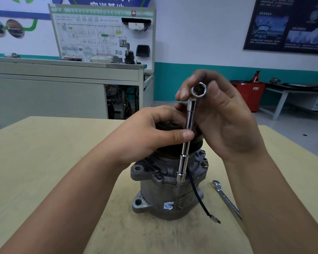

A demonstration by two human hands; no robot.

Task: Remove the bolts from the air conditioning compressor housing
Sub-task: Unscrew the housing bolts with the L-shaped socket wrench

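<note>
The compressor (162,198) stands on end in the middle of the wooden table (62,153), a grimy grey cast-metal body with mounting ears, a dark pulley on top and a blue sticker (168,205) low on its side. A chrome socket wrench (188,125) stands nearly upright, its lower end seated on the compressor's flange. The left hand (151,132) pinches its shaft above the pulley; the right hand (222,114) curls round its top end. A black wire (198,197) hangs down the compressor's right side, with a spanner (226,198) lying just beyond.
</note>
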